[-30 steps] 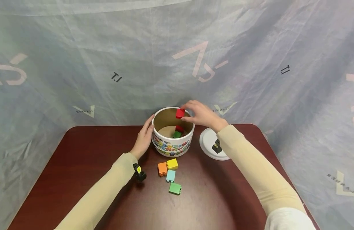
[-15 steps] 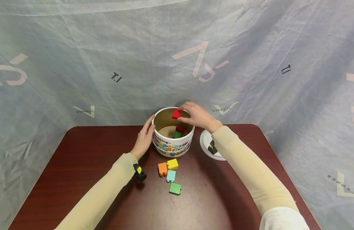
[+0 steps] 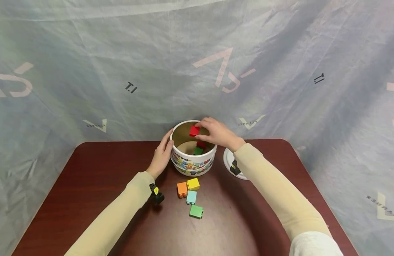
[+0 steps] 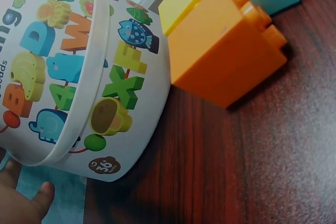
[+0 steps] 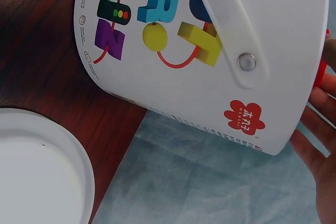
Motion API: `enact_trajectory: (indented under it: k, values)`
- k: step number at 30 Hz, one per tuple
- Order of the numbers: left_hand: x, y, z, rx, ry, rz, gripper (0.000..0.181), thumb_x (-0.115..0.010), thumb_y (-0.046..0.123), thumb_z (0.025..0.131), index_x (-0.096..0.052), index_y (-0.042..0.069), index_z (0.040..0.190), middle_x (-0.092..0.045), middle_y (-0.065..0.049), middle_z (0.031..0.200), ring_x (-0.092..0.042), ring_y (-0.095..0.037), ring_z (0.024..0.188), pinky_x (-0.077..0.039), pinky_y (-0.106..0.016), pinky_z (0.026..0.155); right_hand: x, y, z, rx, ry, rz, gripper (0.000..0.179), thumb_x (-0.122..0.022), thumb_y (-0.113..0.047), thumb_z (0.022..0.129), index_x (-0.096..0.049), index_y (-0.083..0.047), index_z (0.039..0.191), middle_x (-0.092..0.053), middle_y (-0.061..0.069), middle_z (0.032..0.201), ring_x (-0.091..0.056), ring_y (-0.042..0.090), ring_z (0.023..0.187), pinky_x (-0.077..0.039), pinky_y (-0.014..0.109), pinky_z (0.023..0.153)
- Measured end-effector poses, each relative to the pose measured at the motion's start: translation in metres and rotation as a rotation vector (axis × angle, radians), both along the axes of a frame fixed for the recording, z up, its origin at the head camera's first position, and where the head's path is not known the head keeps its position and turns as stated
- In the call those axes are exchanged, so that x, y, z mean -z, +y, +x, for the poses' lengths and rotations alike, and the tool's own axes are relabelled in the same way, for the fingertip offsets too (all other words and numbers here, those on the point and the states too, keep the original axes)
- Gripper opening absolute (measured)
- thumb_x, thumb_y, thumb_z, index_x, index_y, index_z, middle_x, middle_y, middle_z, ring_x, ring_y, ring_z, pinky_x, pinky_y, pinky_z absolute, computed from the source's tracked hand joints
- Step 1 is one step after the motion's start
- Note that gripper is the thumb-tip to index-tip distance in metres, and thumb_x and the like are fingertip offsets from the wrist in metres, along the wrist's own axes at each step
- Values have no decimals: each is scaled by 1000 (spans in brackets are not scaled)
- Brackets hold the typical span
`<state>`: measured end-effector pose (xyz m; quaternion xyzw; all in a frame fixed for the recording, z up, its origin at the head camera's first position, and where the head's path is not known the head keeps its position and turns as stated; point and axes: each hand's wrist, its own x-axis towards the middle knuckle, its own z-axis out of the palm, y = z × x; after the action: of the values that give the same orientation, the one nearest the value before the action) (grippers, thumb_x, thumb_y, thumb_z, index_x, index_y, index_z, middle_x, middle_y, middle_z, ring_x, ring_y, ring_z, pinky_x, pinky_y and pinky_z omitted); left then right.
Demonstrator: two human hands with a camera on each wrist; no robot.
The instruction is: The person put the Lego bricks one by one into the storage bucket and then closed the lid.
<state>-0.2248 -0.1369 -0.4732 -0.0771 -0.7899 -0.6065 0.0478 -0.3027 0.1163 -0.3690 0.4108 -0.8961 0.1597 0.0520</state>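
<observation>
A white bucket (image 3: pixel 187 155) printed with colourful letters stands at the back of the table. My left hand (image 3: pixel 160 158) rests against its left side, fingers fairly straight; part of that hand (image 4: pixel 23 198) shows at the bucket's edge in the left wrist view. Between thumb and fingers, my right hand (image 3: pixel 217 134) pinches a red toy block (image 3: pixel 194 131) over the bucket's opening. Inside lie another red block (image 3: pixel 201 144) and a dark green block (image 3: pixel 198 151). In the right wrist view, the bucket wall (image 5: pixel 283 51) hides most of the held block (image 5: pixel 321 72).
In front of the bucket lie an orange block (image 3: pixel 182 189), a yellow block (image 3: pixel 193 184), a light blue block (image 3: pixel 191 197) and a green block (image 3: pixel 196 211). A white lid (image 3: pixel 229 161) lies to the right, partly under my right forearm. Grey sheeting (image 3: pixel 171 71) hangs behind the table.
My right hand has moved left and slightly down with the red block, further over the bucket's opening. The left hand stays at the bucket's side.
</observation>
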Motion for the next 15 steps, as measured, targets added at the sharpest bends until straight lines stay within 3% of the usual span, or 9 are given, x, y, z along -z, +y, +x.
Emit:
enact_trajectory:
  k: [1, 15]
  values:
    - [4, -1, -2, -4, 9, -7, 52, -40, 41, 114, -29, 42, 164, -28, 1, 170, -33, -27, 153, -31, -56, 122, 1, 0, 0, -1, 1, -2, 44, -76, -34, 98, -70, -5, 130, -68, 10, 121, -60, 27, 114, -52, 44, 98]
    - [3, 0, -2, 7, 6, -2, 52, -39, 43, 113, -28, 41, 165, -27, 2, 171, -32, -27, 154, -32, -57, 122, 8, -3, -2, -9, -13, -23, 43, -73, -31, 100, -67, -4, 133, -67, 14, 128, -60, 29, 121, -50, 46, 104]
